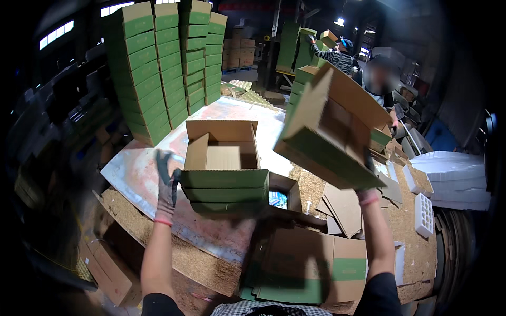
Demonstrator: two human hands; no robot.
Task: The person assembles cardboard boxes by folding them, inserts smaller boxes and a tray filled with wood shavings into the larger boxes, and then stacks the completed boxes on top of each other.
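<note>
My right hand [368, 194], in a glove with a pink cuff, grips the near lower edge of an open green-and-brown cardboard box [329, 171]. This box is raised and tilted, its open side facing right and up. Its wall hides part of my fingers. My left hand [167, 178], gloved too and slightly blurred, is held with thumb and fingers apart. It is beside the left side of a short stack of open cardboard boxes [224, 180] and holds nothing. Inside the top box of that stack, the bare brown bottom shows.
Tall stacks of green boxes [142, 79] stand at the far left of the white-topped table [132, 166]. Flattened cardboard sheets [295, 258] lie close to me. A white gridded foam piece [423, 215] rests at right. Two people [337, 59] are beyond the table.
</note>
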